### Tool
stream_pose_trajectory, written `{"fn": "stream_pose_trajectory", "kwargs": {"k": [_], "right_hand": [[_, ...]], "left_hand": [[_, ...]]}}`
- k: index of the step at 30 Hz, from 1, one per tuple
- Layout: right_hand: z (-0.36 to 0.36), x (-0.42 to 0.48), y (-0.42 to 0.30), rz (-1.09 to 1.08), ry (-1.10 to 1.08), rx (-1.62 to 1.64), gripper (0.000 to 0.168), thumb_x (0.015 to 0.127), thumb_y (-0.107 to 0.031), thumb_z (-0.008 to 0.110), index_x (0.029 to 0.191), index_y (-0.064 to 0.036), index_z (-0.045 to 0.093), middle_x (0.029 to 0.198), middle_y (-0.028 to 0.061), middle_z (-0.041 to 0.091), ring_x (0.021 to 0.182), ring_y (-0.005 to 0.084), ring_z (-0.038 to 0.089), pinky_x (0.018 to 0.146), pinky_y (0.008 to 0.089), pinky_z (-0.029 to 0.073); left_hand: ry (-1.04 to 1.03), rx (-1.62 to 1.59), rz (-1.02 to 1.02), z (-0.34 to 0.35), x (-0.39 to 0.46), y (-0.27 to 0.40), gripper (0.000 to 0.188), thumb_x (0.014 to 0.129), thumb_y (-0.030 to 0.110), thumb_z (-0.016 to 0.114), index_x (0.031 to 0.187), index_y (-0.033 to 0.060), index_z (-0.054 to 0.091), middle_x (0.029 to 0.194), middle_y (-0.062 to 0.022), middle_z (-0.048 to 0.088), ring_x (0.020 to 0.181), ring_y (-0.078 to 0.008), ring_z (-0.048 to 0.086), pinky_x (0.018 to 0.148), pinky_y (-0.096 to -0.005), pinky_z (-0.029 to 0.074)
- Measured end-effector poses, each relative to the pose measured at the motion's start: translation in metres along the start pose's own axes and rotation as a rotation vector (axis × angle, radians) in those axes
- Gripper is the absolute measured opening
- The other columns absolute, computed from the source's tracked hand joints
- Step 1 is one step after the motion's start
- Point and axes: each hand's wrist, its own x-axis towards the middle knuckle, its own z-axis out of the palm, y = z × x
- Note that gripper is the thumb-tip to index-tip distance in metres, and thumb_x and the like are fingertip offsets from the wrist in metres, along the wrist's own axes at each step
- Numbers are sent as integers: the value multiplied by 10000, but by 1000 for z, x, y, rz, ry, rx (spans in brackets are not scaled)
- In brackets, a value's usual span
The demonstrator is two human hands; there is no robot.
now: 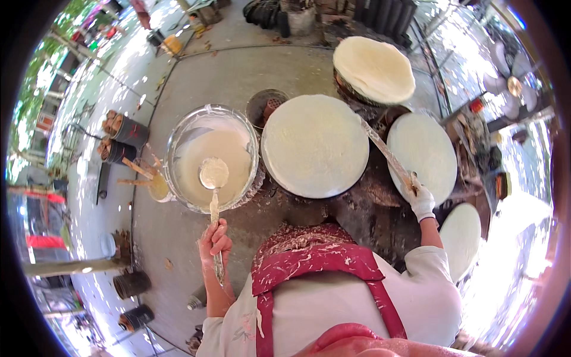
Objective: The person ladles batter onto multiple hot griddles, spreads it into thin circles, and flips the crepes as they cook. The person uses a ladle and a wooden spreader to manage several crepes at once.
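Note:
My bare left hand (214, 244) grips the long handle of a batter-coated ladle (214, 173). The ladle's round bowl is over a wide metal basin (167, 172) of pale batter (192, 149). My right hand (422, 203), in a white glove, holds a long flat wooden stick (387, 154) smeared with batter. The stick's far tip is at the right rim of a round griddle (315, 146) covered by a smooth pale layer. To its right lies another round griddle (424, 156) with a similar pale surface, partly behind my gloved hand.
A stack of thin round pancakes (374, 69) stands at the back right. One more pale disc (462, 238) is beside my right elbow. Behind the basin sits a metal pot (255, 107). Dark buckets (129, 129) stand at left, and a fan (513, 85) at right.

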Motion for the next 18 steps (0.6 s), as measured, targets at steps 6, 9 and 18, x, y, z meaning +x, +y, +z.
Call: {"fn": "stream_pose_trajectory", "kwargs": {"k": [6,9,18], "right_hand": [[-53,156,-56,-232,-216,36,560,928,-443,624,1454,-266,544,1144,193,707,1040,391,678,875,471,542],[-28,232,-86,-398,-326,243,624,875,-479,710,1413,-185,596,1202,178,707,1115,306,678,977,386,502],[16,333,-249,-668,-352,267,732,776,-271,780,1452,-145,527,1275,158,674,1154,307,651,977,383,490]], "left_hand": [[75,-170,116,29,-4,-56,256,1068,108,436,1182,-116,485,666,1,431,352,-61,375,328,-204,255],[117,-215,196,41,-17,-86,268,1079,115,408,1206,-116,458,673,-4,442,355,-65,390,340,-215,245],[211,-218,343,62,-46,-131,281,1099,148,375,1228,-89,454,696,9,447,366,-46,394,400,-217,266]]}}
